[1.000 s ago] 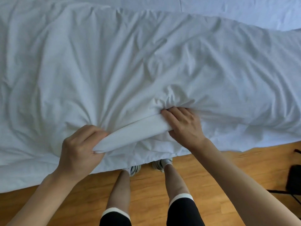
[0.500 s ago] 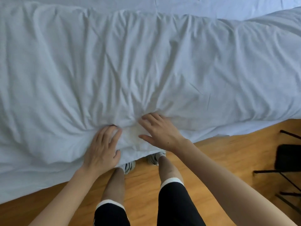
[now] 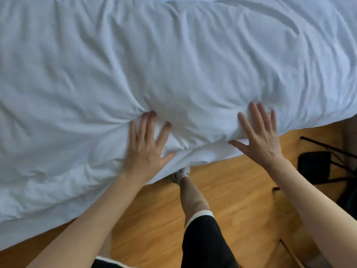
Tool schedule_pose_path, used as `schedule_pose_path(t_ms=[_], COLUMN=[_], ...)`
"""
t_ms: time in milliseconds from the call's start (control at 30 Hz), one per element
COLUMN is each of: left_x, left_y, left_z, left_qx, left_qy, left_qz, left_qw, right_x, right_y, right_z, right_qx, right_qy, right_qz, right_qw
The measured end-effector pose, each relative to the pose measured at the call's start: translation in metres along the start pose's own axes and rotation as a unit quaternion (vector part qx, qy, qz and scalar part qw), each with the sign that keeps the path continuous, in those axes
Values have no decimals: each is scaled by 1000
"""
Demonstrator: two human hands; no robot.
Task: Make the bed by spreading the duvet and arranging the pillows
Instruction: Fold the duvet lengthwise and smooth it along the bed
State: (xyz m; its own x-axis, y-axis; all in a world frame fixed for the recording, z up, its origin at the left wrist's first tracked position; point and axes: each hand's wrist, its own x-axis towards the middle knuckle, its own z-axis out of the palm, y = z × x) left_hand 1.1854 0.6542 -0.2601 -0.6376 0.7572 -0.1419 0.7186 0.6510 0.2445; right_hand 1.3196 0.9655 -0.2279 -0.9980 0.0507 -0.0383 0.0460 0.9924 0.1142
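Both flat, spread-fingered hands, left hand (image 3: 145,149) and right hand (image 3: 259,140), press the wrinkled white cotton duvet (image 3: 173,64) beneath them; smoothing looks unfinished, pillows unseen.

a wooden floor (image 3: 231,190) is seen below the bed edge. a black stand (image 3: 316,167) is placed on it at the right. a shoe (image 3: 181,174) is partly hidden.
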Motion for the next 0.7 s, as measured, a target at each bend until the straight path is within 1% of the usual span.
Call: schedule_pose_path(t_ms=[67, 100, 167, 233, 300, 367, 433, 500, 567, 633, 700], left_x=[12, 16, 27, 41, 53, 61, 70, 84, 96, 103, 98], left_y=[-3, -5, -7, -4, -1, -2, -6, -5, 4, 15, 19], left_z=[10, 11, 9, 0, -14, -33, -48, -53, -43, -25, -7], left_qx=[39, 51, 57, 59, 39, 7, 1, 14, 34, 27, 6], left_qy=[11, 24, 61, 102, 145, 183, 224, 266, 294, 284, 221], left_qz=[-20, -31, -44, -56, -61, -67, -78, -90, -71, -43, -37], left_qw=[999, 998, 996, 991, 987, 981, 971, 960, 953, 957, 974], right_x=[9, 17, 40, 60, 74, 83, 95, 108, 119, 123, 117], right_y=[36, 48, 64, 73, 82, 92, 101, 99, 82, 67, 58], right_z=[12, 18, 25, 22, 5, -16, -28, -16, 10, 33, 44], right_qx=[-12, -12, -8, 24, 60, 72, 73, 66, 70, 98, 119], right_qy=[-28, -29, 12, 63, 104, 130, 153, 153, 135, 104, 64], right_qz=[16, 14, -26, -75, -88, -72, -50, -22, 8, 37, 54], right_qw=[999, 999, 1000, 995, 989, 986, 984, 986, 988, 989, 989])
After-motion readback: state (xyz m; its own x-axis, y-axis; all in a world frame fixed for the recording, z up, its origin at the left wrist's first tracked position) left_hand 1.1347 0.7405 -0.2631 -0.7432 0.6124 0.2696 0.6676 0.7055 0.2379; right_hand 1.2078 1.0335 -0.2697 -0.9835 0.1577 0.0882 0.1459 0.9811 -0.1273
